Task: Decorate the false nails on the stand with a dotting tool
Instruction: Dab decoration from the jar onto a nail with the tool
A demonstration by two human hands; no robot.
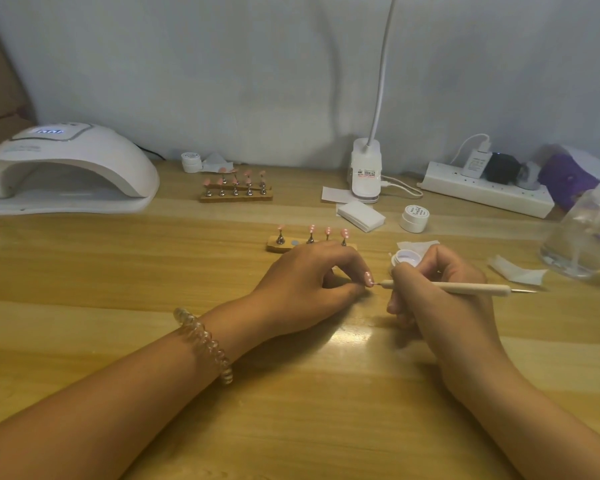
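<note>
dotting is the step in hand: my left hand pinches one small pink false nail between thumb and fingertips, low over the yellow wooden table and well in front of the little wooden stand it belongs on. my right hand is curled round the slim cream-handled dotting tool like a pen, and its fine metal tip touches the nail's face, where a couple of white dots already show. on the stand four more pink nails sit on metal pegs. three look dotted, the leftmost plain, and a bare grey disc marks a vacant place between the first and second pegs. the small open white pot sits just behind the right hand. i'd judge this nail close to finished. next i'd lift the tip straight off without dragging, seat the nail back on the vacant disc, then take the plain one — reloading from the pot first.
</note>
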